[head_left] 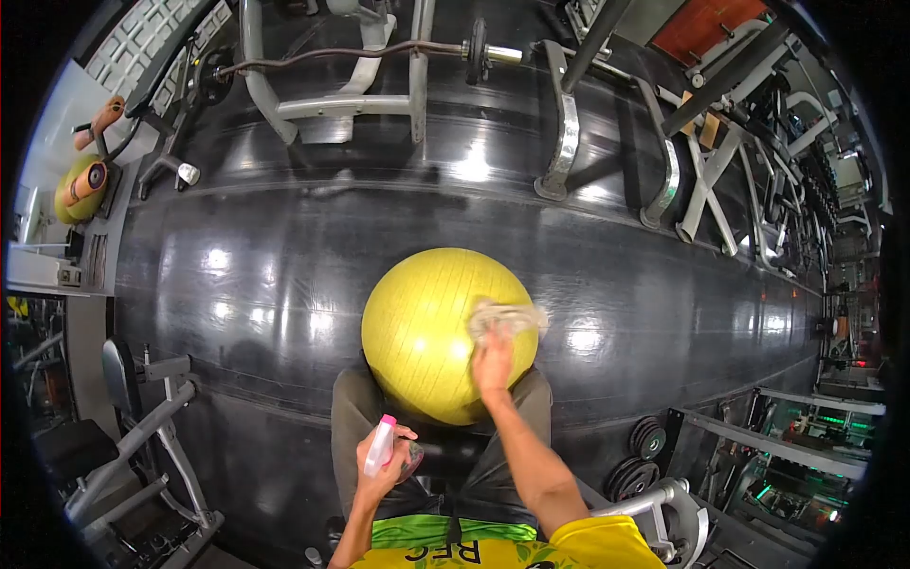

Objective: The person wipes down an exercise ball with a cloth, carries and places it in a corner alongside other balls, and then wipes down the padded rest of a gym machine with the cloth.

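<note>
A large yellow exercise ball [427,332] rests between the person's knees. My right hand [493,362] presses a light cloth [502,321] against the ball's upper right side; cloth and fingertips are blurred by motion. Below the ball, at its lower left, my left hand [379,457] is closed around a spray bottle [381,444] with a pink and white top. The bottle's clear lower part shows beside the fingers and is partly covered by them.
Beyond the ball, a curved bar [360,53] lies across a grey rack. Metal frames [564,123] stand at the upper right. Weight plates [646,440] are at the lower right, a padded machine [121,379] at the left. Dark flooring [237,284] surrounds the ball.
</note>
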The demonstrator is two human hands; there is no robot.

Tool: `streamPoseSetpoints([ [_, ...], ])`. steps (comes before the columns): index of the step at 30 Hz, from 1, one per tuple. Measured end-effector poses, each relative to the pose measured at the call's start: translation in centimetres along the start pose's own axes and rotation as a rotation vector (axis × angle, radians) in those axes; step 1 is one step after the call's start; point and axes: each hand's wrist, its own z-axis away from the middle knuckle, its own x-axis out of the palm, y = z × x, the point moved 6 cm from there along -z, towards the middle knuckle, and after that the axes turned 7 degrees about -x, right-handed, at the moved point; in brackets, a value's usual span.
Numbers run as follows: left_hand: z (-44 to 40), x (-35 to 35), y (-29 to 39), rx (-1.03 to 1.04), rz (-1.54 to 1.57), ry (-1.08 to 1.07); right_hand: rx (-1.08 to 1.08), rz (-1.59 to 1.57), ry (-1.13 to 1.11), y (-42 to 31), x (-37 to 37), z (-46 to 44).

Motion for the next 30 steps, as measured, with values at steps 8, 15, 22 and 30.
streamPoseSetpoints([
  [8, -0.3, -0.7, 1.8, -0.033, -0.070, 0.044, -0.923, 0.093, -0.658, -10.8, 5.1, 7.3],
  [15, -0.1, -1.6, 1.1, -0.014, -0.040, 0.062, -0.750, 0.041, -0.601, 1.7, -1.8, -1.9],
  [22, 0.1, -1.7, 0.2, -0.018, -0.047, 0.048, 0.168, 0.157, -0.489, 10.4, -3.4, -3.0],
  [30, 0.0, -1.0, -0.3, -0.042, -0.008, 0.066, -0.132, -0.075, -0.276, -4.8, -1.4, 4.7],
])
